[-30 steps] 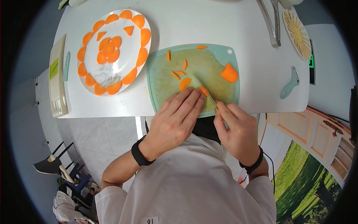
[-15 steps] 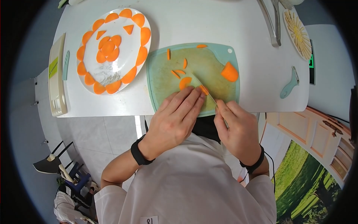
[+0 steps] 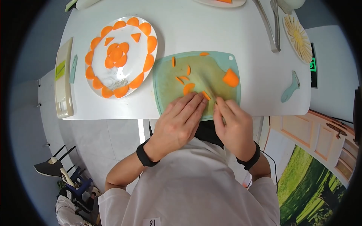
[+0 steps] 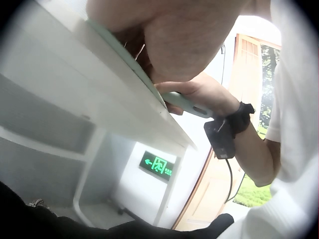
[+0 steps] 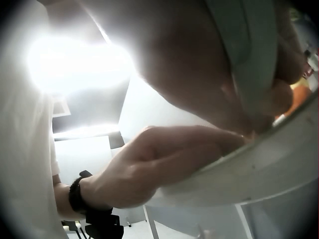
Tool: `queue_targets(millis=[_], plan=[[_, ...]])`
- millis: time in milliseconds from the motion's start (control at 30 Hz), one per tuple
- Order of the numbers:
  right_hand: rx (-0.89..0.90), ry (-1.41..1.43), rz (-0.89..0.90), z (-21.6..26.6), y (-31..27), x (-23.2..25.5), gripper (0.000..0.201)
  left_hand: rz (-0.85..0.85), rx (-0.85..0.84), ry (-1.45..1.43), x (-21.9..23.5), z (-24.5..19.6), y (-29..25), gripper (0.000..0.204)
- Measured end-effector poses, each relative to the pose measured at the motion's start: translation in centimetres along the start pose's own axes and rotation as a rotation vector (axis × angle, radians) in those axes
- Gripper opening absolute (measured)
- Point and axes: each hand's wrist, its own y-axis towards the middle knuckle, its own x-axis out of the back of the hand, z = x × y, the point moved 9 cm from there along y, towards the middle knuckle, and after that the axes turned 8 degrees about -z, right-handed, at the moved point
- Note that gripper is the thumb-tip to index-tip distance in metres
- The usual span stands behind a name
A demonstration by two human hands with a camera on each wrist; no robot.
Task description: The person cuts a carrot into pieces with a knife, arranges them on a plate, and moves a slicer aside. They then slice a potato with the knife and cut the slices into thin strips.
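Note:
In the head view my left hand (image 3: 179,120) lies over the near edge of the green cutting board (image 3: 162,90), fingers extended together. Its fingertips press down beside a small carrot piece (image 3: 206,95). My right hand (image 3: 234,126) grips a knife (image 3: 207,86), whose blurred blade stands just right of that piece. The pale green knife handle (image 4: 185,104) shows in the left wrist view. A half-round carrot slice (image 3: 189,88) touches the left fingertips. Several thin carrot strips (image 3: 180,80) lie farther up the board, and a thick carrot chunk (image 3: 230,78) sits at its right.
Left of the board stands a white plate (image 3: 130,45) with orange slices arranged round the rim and middle. A peeler (image 3: 290,88), metal tongs (image 3: 272,34) and a small plate of pale strips (image 3: 298,35) are on the right. A cream-coloured tray (image 3: 63,94) lies far left.
The knife blade has come away from the carrot piece and blurs with motion, and my right hand has shifted slightly left. The left hand keeps its place; the head view has tilted a little.

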Motion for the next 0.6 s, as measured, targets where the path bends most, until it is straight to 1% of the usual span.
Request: queue_targets(millis=[133, 200, 233, 333, 433, 500, 600], plan=[[-0.115, 0.075, -0.074, -1.4, 0.6, 1.4, 0.020, -0.071, 0.082, -0.146, 0.6, 0.5, 0.3, 0.044], [-0.150, 0.134, -0.093, -2.0, 0.7, 1.7, 0.018, -0.075, 0.155, -0.158, 0.9, 0.7, 0.8, 0.042], [-0.196, 0.174, -0.093, -2.4, 0.7, 1.8, 0.018, -0.076, 0.192, -0.164, 1.2, 0.9, 1.1, 0.040], [-0.327, 0.281, -0.102, -3.4, 0.4, 2.0, 0.019, 0.007, 0.282, -0.140, 1.1, 1.0, 2.9, 0.034], [-0.416, 0.333, -0.140, -4.6, 0.1, 2.2, 0.019, 0.076, 0.325, -0.149, 0.8, 1.6, 3.5, 0.033], [-0.432, 0.357, -0.159, -5.0, 0.0, 2.3, 0.019, 0.081, 0.294, -0.142, 0.6, 1.4, 3.9, 0.027], [-0.417, 0.320, -0.153, -4.8, 0.1, 2.3, 0.017, 0.072, 0.283, -0.122, 0.6, 1.6, 3.9, 0.020]])
